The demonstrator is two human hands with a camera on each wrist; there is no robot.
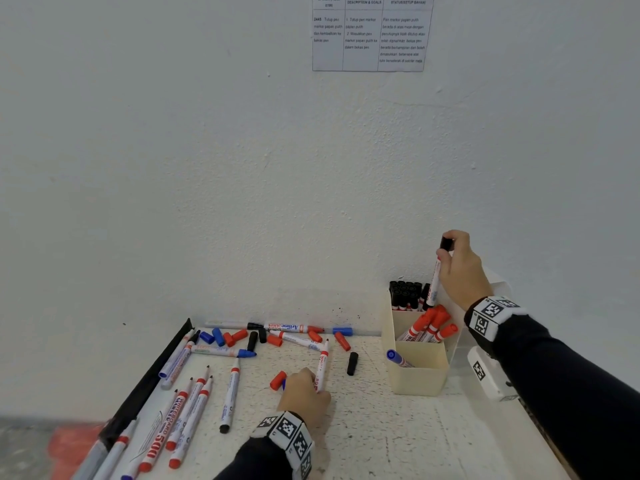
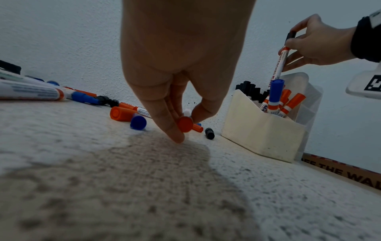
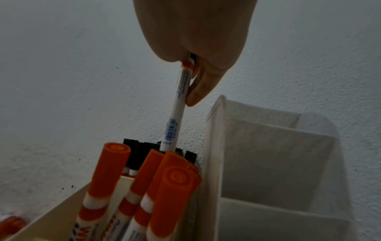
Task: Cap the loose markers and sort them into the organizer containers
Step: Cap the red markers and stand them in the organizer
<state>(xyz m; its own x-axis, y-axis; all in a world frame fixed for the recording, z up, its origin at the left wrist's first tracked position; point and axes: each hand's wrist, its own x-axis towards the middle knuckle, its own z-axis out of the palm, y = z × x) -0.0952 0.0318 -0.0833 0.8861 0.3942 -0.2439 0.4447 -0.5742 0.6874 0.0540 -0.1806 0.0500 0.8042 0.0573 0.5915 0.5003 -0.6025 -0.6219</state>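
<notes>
R hand (image 1: 459, 268) pinches a black-capped marker (image 1: 437, 277) near its top, held upright w/ lower end down among the black-capped markers (image 1: 405, 293) in the far compartment of the cream organizer (image 1: 415, 379); just nearer than the grip, red-capped markers (image 1: 433, 325) lean in the mid compartment, and a blue-capped marker (image 1: 398, 358) sits in the nearest one. L hand (image 1: 304, 393) is low on the table (image 1: 381, 438), fingertips clamped on the butt end of an uncapped red marker (image 1: 322, 367), tip pointing away twd the wall. Loose red cap (image 1: 278, 380) lies just L of that grip, black cap (image 1: 352, 363) to its R; more loose caps and uncapped markers lie scattered further L and beyond.
</notes>
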